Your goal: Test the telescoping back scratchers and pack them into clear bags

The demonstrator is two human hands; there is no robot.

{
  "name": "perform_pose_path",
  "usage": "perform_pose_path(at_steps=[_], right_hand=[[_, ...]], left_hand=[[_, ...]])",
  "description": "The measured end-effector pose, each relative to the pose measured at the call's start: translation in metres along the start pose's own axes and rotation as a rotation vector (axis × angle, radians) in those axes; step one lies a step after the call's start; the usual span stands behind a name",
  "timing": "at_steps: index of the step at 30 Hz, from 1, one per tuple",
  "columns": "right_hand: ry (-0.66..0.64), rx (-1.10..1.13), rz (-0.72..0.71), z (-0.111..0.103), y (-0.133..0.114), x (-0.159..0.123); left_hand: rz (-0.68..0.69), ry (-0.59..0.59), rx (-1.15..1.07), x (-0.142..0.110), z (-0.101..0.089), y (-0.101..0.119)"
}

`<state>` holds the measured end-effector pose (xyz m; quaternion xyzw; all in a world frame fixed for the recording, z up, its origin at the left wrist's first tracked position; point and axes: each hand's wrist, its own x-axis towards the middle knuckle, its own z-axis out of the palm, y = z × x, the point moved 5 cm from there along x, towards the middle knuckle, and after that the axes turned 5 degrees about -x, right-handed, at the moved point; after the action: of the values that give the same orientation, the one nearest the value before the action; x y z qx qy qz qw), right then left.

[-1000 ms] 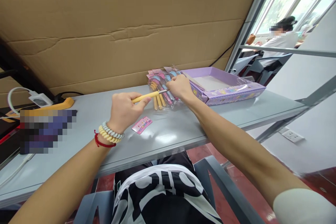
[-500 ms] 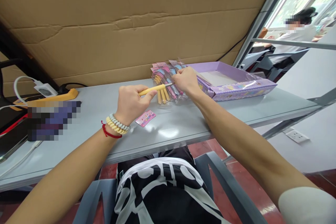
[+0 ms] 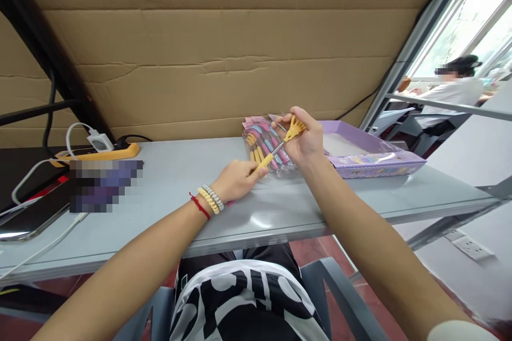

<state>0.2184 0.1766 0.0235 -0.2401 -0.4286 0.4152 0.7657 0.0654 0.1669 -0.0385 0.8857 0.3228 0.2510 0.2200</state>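
Note:
A small yellow hand-shaped scratcher [image 3: 282, 144] with a thin metal stem is stretched between both hands. My left hand [image 3: 237, 180] pinches its yellow handle low, just above the grey table [image 3: 168, 192]. My right hand [image 3: 302, 136] is raised with the palm towards me, fingers curled round the yellow claw head. Behind the hands lies a bundle of packaged scratchers [image 3: 264, 141] in clear wrap, pink, blue and yellow. A small pink card on the table is mostly hidden under my left hand.
A shallow purple box [image 3: 376, 162] lies at the right of the bundle. At the left are an orange power strip [image 3: 100, 153], a white charger [image 3: 101, 142], cables and a dark device. A cardboard wall stands behind. Another person sits far right.
My right hand rose and turned palm-up, showing the yellow claw head. My left hand slid right and down along the handle, now over the pink card. The view shifted left.

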Motion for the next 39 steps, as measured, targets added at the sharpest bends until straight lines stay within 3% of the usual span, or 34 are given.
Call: perform_pose_path(at_steps=[7,11,19,24,32,39], right_hand=[[-0.44,-0.105,0.296,0.059,-0.004,-0.023],[-0.552,-0.174,0.369,0.076,-0.002,-0.037],[-0.47,-0.309,0.221,0.079,0.0,-0.045],[-0.446,-0.385,0.221,0.085,0.004,-0.05],[-0.254,-0.289,0.163,0.063,0.0,-0.027],[-0.287,-0.275,0.164,0.066,0.0,-0.035]], left_hand=[[0.075,-0.139,-0.151,-0.003,0.013,0.009],[0.095,-0.19,-0.212,-0.005,0.013,0.011],[0.125,-0.201,-0.174,-0.006,0.014,0.013],[0.132,-0.191,-0.134,-0.003,0.015,0.012],[0.095,-0.226,-0.066,0.002,0.02,0.015],[0.09,-0.25,-0.112,-0.003,0.02,0.015]])
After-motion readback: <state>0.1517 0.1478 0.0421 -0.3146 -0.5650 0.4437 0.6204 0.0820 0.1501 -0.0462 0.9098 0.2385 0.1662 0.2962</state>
